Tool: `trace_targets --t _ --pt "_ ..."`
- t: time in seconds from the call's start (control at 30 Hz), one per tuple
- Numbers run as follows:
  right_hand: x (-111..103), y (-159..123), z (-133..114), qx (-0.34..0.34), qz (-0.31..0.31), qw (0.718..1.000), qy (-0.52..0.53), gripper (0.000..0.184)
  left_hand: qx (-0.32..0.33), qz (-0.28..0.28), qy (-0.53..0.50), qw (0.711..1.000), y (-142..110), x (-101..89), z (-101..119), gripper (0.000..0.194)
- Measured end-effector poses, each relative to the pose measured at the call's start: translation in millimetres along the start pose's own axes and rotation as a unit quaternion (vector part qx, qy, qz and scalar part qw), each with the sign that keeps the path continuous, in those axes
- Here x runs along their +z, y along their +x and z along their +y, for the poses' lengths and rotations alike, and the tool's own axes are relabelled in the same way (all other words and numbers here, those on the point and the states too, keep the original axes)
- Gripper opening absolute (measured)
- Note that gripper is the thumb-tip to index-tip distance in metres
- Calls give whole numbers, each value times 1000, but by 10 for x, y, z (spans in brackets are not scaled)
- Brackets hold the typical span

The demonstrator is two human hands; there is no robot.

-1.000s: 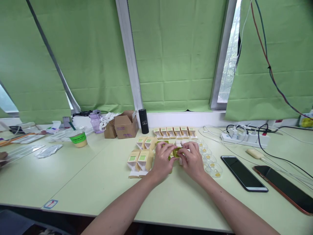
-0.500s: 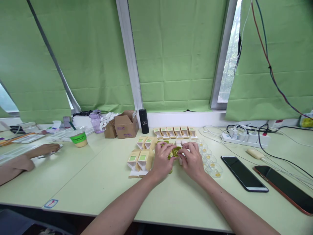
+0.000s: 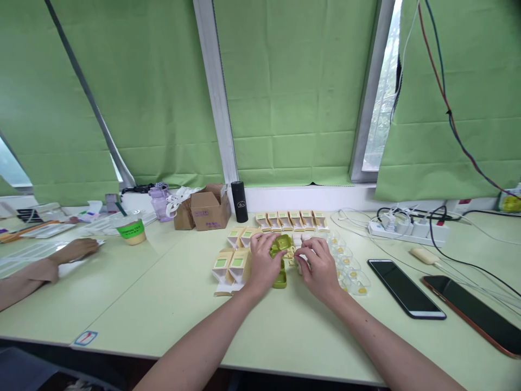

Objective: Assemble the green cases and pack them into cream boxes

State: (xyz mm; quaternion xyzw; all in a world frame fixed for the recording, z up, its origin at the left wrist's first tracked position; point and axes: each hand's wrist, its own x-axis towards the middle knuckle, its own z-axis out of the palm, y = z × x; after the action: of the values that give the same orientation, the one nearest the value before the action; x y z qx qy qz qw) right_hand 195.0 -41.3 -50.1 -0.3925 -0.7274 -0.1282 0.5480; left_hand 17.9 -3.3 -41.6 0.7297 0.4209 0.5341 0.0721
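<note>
My left hand (image 3: 262, 263) is curled around a small olive-green case (image 3: 280, 244) at the middle of the pale green table (image 3: 171, 304). A second green piece (image 3: 280, 279) lies just below the left hand's fingers. My right hand (image 3: 319, 266) pinches a small pale object next to the case; what it is I cannot make out. Small cream boxes with green labels (image 3: 232, 264) stand to the left of my hands, and a row of them (image 3: 291, 220) lines the back. Clear little trays with yellow dots (image 3: 350, 269) lie to the right.
Two phones (image 3: 405, 288) (image 3: 476, 315) lie at the right, with a white power strip (image 3: 409, 231) and cables behind. A black cylinder (image 3: 239, 202), brown cartons (image 3: 209, 209), a purple bottle (image 3: 158, 202) and a green-banded cup (image 3: 132, 232) stand at the back left. Another person's hand (image 3: 75, 250) rests at far left.
My hands have drawn slightly apart and the green case now shows between them, lifted in the left hand. The other person's arm reached in from the left.
</note>
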Motion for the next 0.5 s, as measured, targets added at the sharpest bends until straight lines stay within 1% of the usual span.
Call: trace_targets --t 0.1,0.23,0.37,0.5 --pt "5 2 7 -2 -27 1000 3 21 -25 20 -10 999 17 -24 16 43" --pt "64 -20 36 11 -74 996 -46 23 -50 38 -22 998 31 -38 -3 42" --pt "165 -31 61 26 -134 985 -107 25 -68 49 -31 996 37 -38 -35 41" --pt "254 2 69 19 -189 969 -156 22 -78 49 -29 995 41 -35 -48 42"
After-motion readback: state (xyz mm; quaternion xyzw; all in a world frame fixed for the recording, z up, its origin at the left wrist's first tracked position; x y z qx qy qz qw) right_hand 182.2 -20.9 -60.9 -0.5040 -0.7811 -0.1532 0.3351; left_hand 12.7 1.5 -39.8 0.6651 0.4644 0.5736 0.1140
